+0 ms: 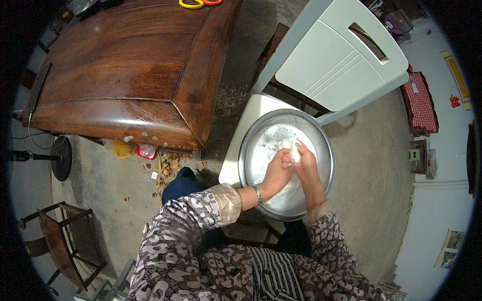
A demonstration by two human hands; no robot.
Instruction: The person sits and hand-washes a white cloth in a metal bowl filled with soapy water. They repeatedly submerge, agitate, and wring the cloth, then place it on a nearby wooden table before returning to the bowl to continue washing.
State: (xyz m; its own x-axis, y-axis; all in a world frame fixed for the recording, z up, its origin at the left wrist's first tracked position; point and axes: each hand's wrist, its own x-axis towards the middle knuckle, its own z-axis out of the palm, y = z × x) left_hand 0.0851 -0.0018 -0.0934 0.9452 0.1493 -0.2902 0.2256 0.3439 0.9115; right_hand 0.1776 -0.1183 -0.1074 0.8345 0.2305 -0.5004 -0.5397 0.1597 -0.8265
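Note:
A round stainless steel basin (244,158) rests on the seat of a white plastic chair (235,150). Whitish, sudsy liquid (280,131) lies in it. Over the basin, my left hand (278,173) and my right hand (307,163) come together around a wet white cloth (294,150), which both grip at its bunched part. A metal bracelet (258,194) circles my left wrist. The fingers partly hide the cloth, and my forearms cover part of the basin's near side.
A glossy wooden table (143,56) stands at the left, with yellow-handled scissors (192,3) at its far edge. The chair's backrest (339,64) rises beyond the basin. Brown shell-like scraps (169,165) litter the floor. A wooden stool (67,244) and a black stand base (62,158) are farther left.

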